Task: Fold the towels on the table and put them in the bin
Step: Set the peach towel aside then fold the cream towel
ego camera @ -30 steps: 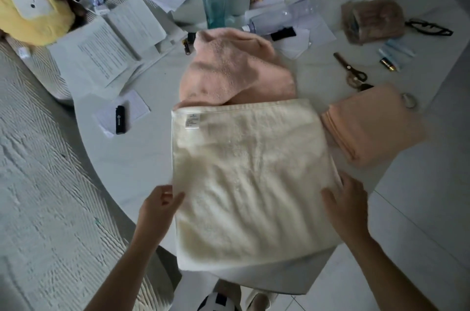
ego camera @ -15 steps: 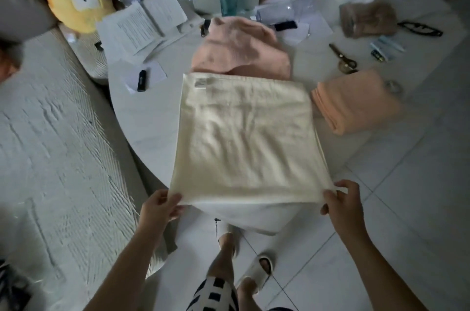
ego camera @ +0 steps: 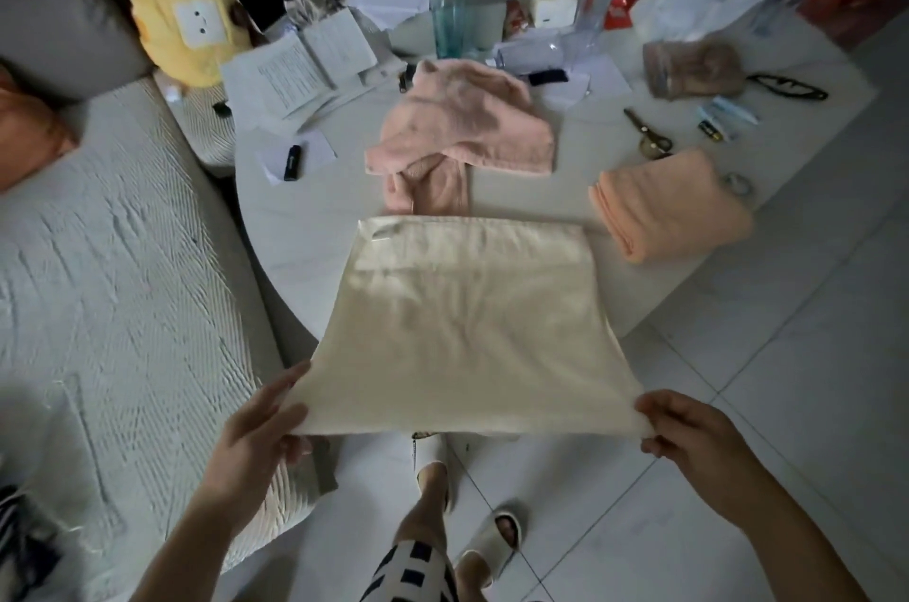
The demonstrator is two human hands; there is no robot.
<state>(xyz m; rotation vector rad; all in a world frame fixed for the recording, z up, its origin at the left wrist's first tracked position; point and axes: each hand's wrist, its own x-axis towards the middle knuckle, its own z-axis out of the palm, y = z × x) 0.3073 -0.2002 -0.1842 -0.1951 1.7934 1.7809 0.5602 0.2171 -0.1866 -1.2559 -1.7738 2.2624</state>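
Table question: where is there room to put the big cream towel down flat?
Bare tabletop lies between the black lighter, pink towel and cream towel. The far side, by the papers, is crowded.

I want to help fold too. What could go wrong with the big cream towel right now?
The left hand and right hand pinch only the near corners of the cream towel, so its middle may sag and undo the fold. Its far edge lies close to the crumpled pink towel, so pulling could drag that along. The near edge hangs past the table over the floor; a slipped corner might drop it there.
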